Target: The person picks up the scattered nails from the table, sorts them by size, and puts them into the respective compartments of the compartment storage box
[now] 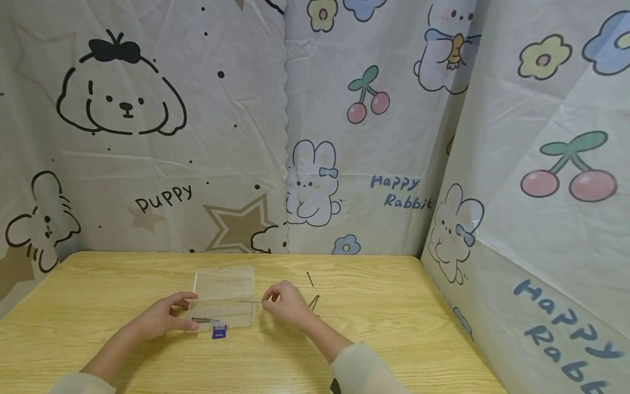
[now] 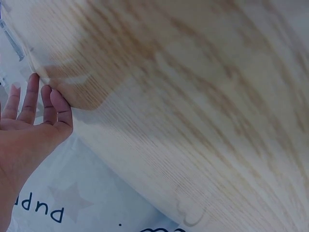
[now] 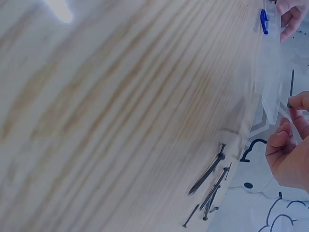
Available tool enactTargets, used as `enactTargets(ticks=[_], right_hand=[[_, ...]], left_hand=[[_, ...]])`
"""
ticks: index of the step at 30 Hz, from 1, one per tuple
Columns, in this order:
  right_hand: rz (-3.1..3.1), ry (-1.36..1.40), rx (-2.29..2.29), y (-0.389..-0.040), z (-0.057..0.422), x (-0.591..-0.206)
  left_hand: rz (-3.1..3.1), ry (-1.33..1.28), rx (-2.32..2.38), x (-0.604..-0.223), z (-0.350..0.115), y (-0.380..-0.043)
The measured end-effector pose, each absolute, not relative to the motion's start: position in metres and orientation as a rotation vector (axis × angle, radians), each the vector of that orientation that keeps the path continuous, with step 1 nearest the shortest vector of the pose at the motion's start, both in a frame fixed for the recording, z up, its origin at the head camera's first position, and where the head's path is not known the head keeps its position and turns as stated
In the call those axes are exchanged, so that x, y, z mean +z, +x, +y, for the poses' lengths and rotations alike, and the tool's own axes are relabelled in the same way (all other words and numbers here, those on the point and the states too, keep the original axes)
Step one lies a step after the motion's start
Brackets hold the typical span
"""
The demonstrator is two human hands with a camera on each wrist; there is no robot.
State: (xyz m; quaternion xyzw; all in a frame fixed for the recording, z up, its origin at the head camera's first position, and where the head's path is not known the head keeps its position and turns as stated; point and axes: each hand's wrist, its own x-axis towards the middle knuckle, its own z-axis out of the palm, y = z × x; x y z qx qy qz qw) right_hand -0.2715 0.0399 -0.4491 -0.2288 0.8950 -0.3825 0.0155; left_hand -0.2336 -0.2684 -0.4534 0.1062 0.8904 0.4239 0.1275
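Observation:
A clear plastic box (image 1: 223, 283) lies opened out on the table, its lid toward the back and a blue latch (image 1: 219, 332) at the front. Several nails (image 1: 203, 319) lie in its front left part. My left hand (image 1: 159, 317) holds the box by its left side, thumb near the front corner and fingers farther back. Between thumb and fingertip, my right hand (image 1: 285, 302) pinches one long nail (image 3: 292, 83) by its head end. That nail points left, its tip over the right part of the box.
Several loose dark nails (image 3: 208, 175) are scattered on the wooden table (image 1: 394, 328) right of the box, partly behind my right forearm in the head view. Printed cloth (image 1: 236, 137) hangs behind the table and along its right side.

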Motion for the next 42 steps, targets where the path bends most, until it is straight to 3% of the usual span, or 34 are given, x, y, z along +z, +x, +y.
enactTargets(ticks=[27,42], right_hand=[[2.816,-0.824,-1.088,-0.262,-0.01,-0.444],[2.844,-0.748,-1.054,-0.252,-0.036,-0.444]], left_hand=[[2.599,0.327,1.234,-0.454,-0.269,-0.233],[2.571,0.338,1.272,-0.454,-0.269,-0.232]])
